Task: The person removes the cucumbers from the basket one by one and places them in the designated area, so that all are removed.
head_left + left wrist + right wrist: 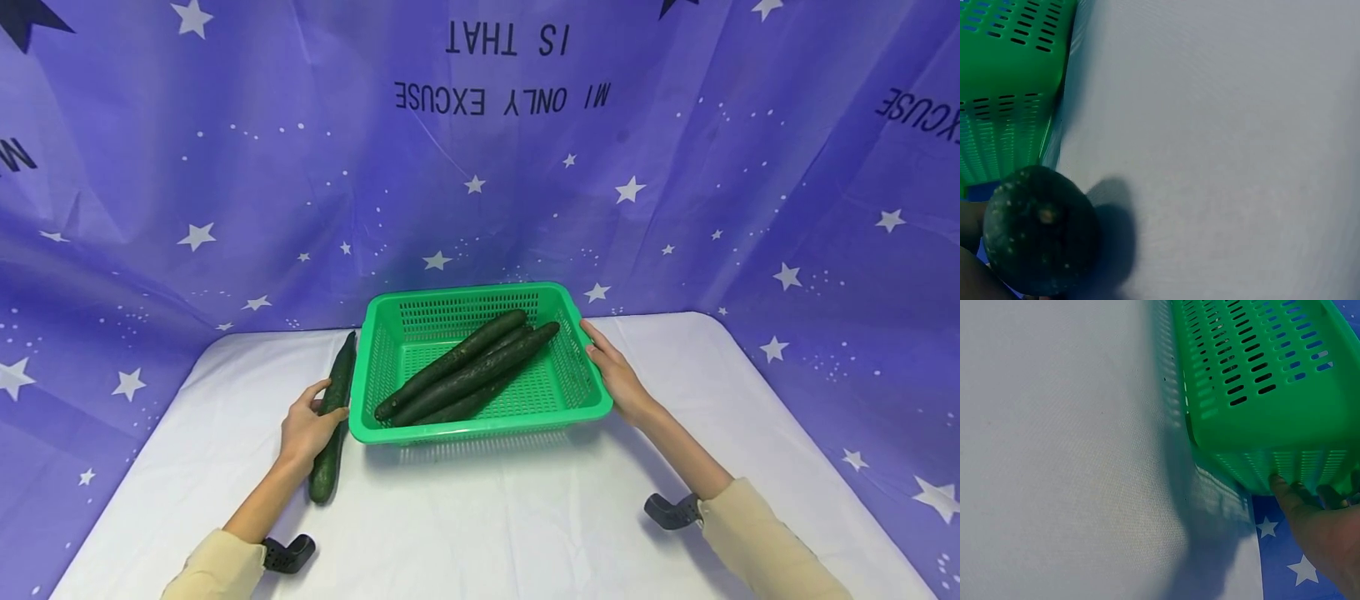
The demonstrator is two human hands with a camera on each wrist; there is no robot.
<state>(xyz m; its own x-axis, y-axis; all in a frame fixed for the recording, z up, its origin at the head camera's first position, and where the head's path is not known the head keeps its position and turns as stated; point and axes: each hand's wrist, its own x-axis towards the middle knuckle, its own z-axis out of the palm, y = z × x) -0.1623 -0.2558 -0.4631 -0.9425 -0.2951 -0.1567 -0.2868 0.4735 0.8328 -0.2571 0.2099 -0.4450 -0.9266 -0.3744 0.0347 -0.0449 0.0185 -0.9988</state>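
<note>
My left hand grips a long dark green cucumber around its middle, just left of a green plastic basket. In the left wrist view, the rounded end of this cucumber points at the camera, and its shadow falls on the cloth. My right hand holds the basket by its right end, fingers at the rim. The right wrist view shows fingertips against the slotted end wall of the basket. Several cucumbers lie slantwise inside, partly covering one another.
A white cloth covers the table. Behind it and at both sides hangs a purple sheet with stars and lettering. Each wrist carries a black mount that sticks inward over the table.
</note>
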